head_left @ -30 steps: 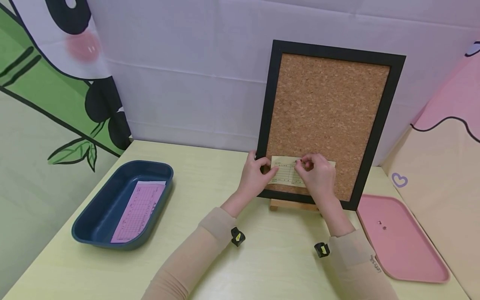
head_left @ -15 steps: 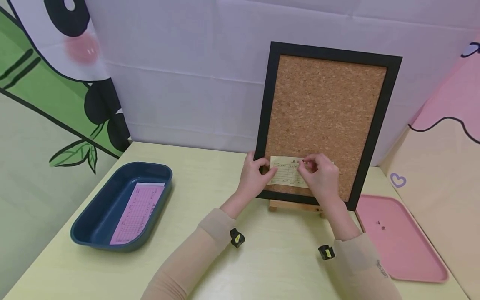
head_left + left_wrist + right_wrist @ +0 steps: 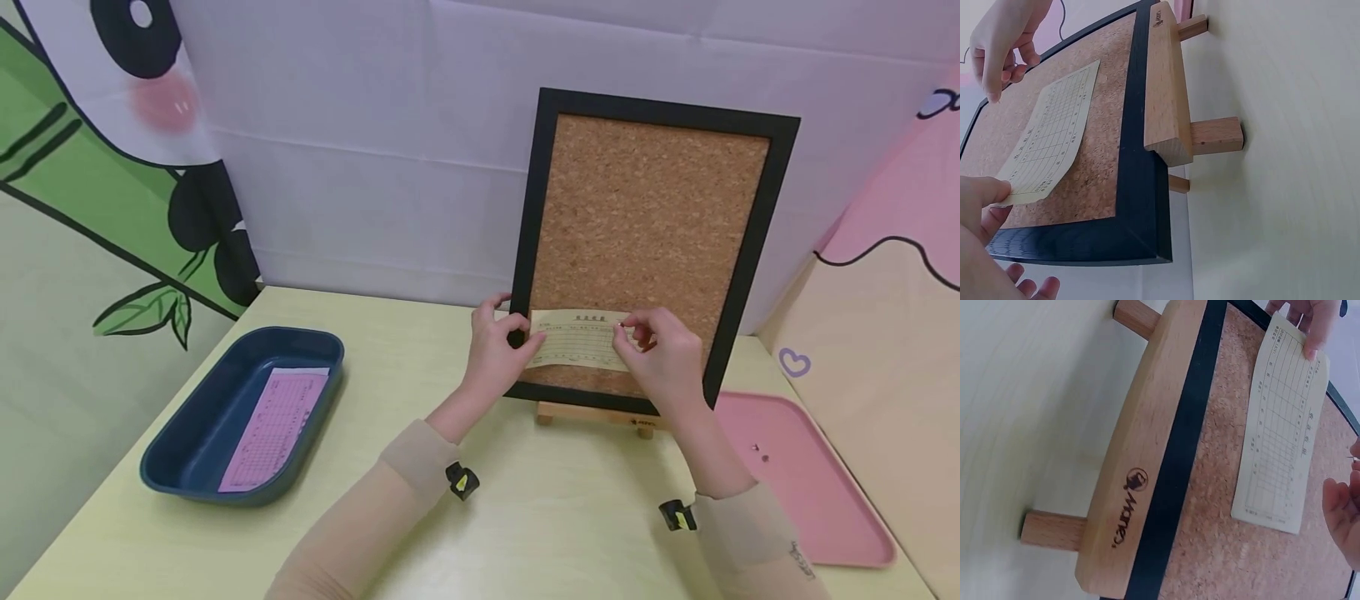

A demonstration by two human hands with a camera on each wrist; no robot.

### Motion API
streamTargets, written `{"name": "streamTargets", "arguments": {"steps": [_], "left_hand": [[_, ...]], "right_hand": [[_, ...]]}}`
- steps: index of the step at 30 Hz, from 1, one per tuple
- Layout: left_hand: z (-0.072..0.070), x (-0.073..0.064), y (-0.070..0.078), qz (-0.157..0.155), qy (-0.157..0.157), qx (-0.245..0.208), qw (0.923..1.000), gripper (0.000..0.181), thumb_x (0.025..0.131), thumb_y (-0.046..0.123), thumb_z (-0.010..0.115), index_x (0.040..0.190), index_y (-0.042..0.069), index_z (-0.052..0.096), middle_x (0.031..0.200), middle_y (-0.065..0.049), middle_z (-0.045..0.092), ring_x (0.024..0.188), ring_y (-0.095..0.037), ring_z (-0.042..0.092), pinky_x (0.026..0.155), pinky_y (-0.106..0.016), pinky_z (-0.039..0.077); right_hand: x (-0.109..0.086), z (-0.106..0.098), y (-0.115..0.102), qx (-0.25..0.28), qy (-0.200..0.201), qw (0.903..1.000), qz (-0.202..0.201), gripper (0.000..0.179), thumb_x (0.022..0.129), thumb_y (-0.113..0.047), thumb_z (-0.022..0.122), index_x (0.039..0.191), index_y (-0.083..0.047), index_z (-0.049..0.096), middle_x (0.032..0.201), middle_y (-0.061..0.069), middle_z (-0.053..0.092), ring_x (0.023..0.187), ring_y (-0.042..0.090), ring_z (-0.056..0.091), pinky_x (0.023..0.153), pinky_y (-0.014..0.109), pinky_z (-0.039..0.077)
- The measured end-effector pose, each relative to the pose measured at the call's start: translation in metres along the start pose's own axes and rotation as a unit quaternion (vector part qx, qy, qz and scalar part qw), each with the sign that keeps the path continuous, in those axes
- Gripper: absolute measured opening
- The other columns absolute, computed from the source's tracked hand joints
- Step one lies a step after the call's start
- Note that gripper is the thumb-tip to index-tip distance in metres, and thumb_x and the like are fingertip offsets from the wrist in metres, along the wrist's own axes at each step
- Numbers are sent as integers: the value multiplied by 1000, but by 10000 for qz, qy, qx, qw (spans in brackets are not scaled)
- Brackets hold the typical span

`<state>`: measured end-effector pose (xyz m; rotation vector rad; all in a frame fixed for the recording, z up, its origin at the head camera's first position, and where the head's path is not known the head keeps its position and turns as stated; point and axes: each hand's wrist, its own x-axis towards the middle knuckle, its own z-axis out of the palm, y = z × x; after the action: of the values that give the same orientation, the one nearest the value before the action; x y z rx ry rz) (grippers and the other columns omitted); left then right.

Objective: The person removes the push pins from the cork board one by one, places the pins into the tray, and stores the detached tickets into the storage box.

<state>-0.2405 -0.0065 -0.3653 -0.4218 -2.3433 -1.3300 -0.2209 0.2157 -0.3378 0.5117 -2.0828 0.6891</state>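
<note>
The head view takes in the whole desk (image 3: 525,533): a cork board (image 3: 645,225) in a black frame stands on a wooden easel (image 3: 592,414), with a yellow slip (image 3: 577,350) held flat against its lower part. The left hand (image 3: 497,354) pinches the slip's left end between thumb and fingers, right at the frame's left edge. The right hand (image 3: 663,358) is at the slip's right end, fingers curled and tips drawn together, apparently on a small pin (too small here to be sure).

The left wrist view shows what the head view cannot: the slip (image 3: 1050,140) bows slightly away from the cork, and the thumb of the left hand (image 3: 979,206) is clamped on its corner while the right hand (image 3: 1004,40) sits at the far end. The right wrist view gives the easel (image 3: 1141,462) from below, with a burnt-in logo on its ledge and two round pegs resting on the desk; the slip (image 3: 1282,425) there reads as pale yellow paper printed with a fine ruled grid of rows and columns. A thin metal point shows beside the right hand (image 3: 1344,500) at the frame's edge.

Only the head view shows the rest: a dark blue tray (image 3: 195,467) holding a pink slip (image 3: 273,429) well to the left, and a pink tray (image 3: 825,492) on the right.
</note>
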Motion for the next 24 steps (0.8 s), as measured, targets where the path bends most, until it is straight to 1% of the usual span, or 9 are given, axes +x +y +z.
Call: {"name": "streamTargets", "arguments": {"steps": [4,8,11,14,18,21,24], "left_hand": [[-8,-1,3,-7,-5,35,10000,20,85,25,71,75,10,64,142,-14,38,132,-31,29,101,-47,39],[-18,-2,8,32,-17,66,10000,20,85,26,71,74,10,64,141,-12,38,132,-31,29,99,-47,40],[-25,-2,11,82,-55,131,9999,21,85,27,71,74,11,64,139,-11,40,131,-30,30,99,-47,40],[-32,-2,14,141,-100,186,9997,21,86,28,71,75,11,65,136,-10,42,129,-29,33,99,-46,40],[-42,-1,17,356,-108,219,9991,21,85,27,71,76,9,66,127,-9,49,121,-28,41,97,-44,41],[-50,-1,18,608,-61,282,9977,19,83,25,73,76,8,67,115,-9,55,112,-26,47,93,-42,42],[-57,0,21,875,11,417,9953,18,82,23,75,77,7,68,105,-7,60,103,-25,51,88,-40,43]], "right_hand": [[1,-8,0,-34,1,10000,-9,8,76,-3,72,80,-2,66,65,6,54,56,14,50,56,5,36],[3,-17,0,36,50,9998,-163,7,74,0,70,79,-1,66,64,7,55,58,15,50,55,7,38],[4,-24,-2,48,92,9996,-250,7,73,1,69,79,0,66,65,7,55,59,15,50,54,8,39],[5,-31,-3,-20,104,9996,-248,7,73,1,70,78,0,66,65,8,55,59,14,49,56,6,38],[7,-41,-4,-143,152,9994,-286,9,72,3,71,79,1,67,65,9,56,58,15,49,57,7,39],[9,-49,-4,-282,141,9989,-338,10,72,3,72,81,1,67,66,10,58,58,16,50,57,8,39],[10,-58,-4,-385,46,9987,-326,11,73,1,72,83,2,67,69,11,58,59,15,49,59,6,38]]}}
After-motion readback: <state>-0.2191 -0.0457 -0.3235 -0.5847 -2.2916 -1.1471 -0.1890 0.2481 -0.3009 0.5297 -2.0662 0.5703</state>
